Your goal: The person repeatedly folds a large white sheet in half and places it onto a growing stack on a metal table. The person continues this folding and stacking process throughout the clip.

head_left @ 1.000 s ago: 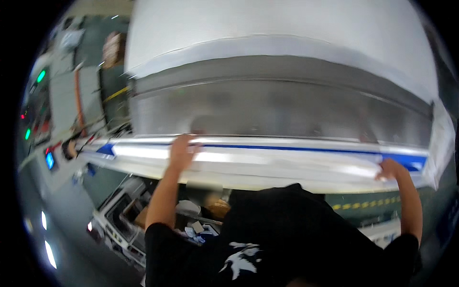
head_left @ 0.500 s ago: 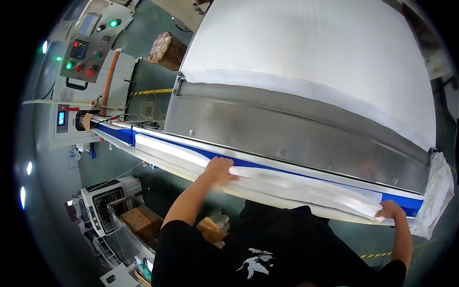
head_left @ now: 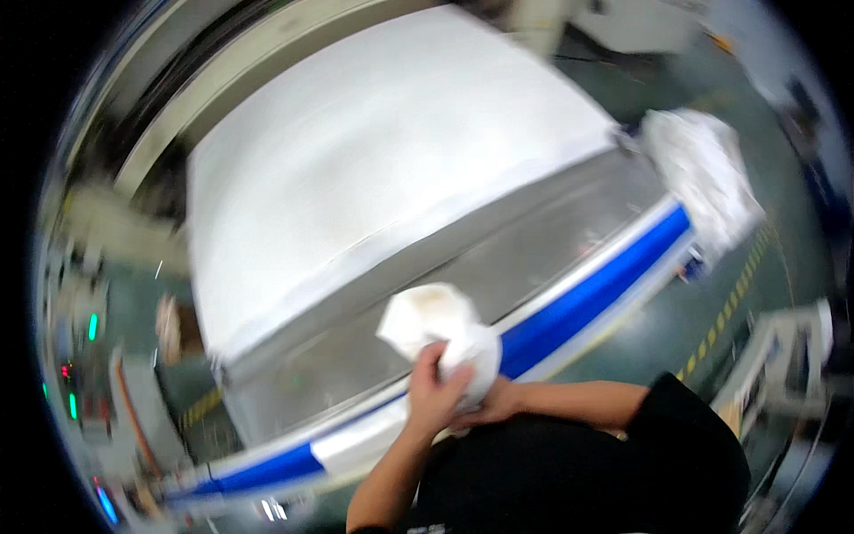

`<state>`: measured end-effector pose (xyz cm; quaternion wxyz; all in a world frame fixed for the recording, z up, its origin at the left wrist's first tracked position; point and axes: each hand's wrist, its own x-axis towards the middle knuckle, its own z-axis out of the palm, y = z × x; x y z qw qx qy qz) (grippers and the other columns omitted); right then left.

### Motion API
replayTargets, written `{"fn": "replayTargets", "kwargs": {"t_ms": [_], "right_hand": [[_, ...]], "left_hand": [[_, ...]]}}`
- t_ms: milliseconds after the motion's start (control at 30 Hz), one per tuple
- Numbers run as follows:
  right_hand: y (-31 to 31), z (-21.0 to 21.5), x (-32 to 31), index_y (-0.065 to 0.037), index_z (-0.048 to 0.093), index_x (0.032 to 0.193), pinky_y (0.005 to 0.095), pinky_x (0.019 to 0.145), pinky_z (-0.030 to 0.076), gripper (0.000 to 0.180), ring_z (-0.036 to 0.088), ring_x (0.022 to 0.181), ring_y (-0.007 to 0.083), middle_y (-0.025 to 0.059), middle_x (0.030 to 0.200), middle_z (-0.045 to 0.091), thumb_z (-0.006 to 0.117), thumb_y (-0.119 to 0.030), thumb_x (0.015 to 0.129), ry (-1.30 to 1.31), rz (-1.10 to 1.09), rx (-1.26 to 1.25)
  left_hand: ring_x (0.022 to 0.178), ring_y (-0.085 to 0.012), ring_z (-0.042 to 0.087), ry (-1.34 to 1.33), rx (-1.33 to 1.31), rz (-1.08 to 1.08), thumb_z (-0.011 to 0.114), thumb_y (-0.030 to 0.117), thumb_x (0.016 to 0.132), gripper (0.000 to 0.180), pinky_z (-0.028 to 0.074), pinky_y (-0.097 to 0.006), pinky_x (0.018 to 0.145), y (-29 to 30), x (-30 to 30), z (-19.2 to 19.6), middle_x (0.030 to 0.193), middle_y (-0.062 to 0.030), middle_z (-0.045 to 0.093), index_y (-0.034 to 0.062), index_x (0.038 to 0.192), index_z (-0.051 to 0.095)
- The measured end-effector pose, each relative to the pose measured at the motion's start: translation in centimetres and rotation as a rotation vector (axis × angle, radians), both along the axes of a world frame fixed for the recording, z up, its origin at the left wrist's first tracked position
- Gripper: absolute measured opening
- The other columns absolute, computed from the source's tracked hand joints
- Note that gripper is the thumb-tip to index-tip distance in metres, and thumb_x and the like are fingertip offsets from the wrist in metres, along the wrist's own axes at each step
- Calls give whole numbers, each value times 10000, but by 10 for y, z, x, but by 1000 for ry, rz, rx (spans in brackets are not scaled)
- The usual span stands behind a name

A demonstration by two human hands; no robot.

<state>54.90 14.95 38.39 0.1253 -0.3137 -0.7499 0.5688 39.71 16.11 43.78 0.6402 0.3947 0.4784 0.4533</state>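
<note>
My left hand is closed around a bunched white cloth, its thumb on top. Close beside it, my right hand grips the lower part of the same bundle; its fingers are partly hidden behind the cloth and smeared by motion. The bundle is in front of my body, over the near edge of the machine. Below it runs a long blue strip with pale edges. A flat white piece lies along the strip to the left of my hands.
Beyond the strip is a grey metal plate, with a wide white sheet behind it. Crumpled white material hangs at the strip's right end. A brown bundle stands on the floor at left. A pale metal frame is at right.
My hands have come together from far apart along the strip. The long white cloth between them is gathered into a bundle and lifted. The view has turned to the right.
</note>
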Motion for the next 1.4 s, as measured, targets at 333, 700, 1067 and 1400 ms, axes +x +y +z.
{"fn": "replayTargets", "kwargs": {"t_ms": [333,700,1067,1400], "right_hand": [[109,111,291,-90,586,1028,336,804,465,366,581,930,211,92,1017,607,504,-413,876,572,-1380,-129],[167,63,300,-80,601,682,248,562,386,270,503,615,105,7,644,567,525,-276,852,2,-1465,100],[102,-21,-152,-65,631,943,354,698,487,223,626,755,283,135,858,653,545,-242,837,-339,38,134],[164,-25,-447,-61,618,886,399,673,478,205,613,749,319,136,804,641,526,-238,837,-194,296,322]], "left_hand": [[1006,-191,521,239,236,183,576,75,824,397,397,-308,890,5,-71,27,1141,-94,529,9,1200,465],[867,-166,584,184,-243,531,594,112,840,273,469,-279,752,-54,-143,-71,989,-73,588,30,1095,545],[942,-332,545,1116,20,503,584,199,810,267,443,-418,811,-49,-270,-108,1039,-144,573,64,1039,564],[1125,-316,466,1587,190,580,550,223,842,315,343,-457,976,-36,-401,-159,1168,-129,517,47,1103,526]]}}
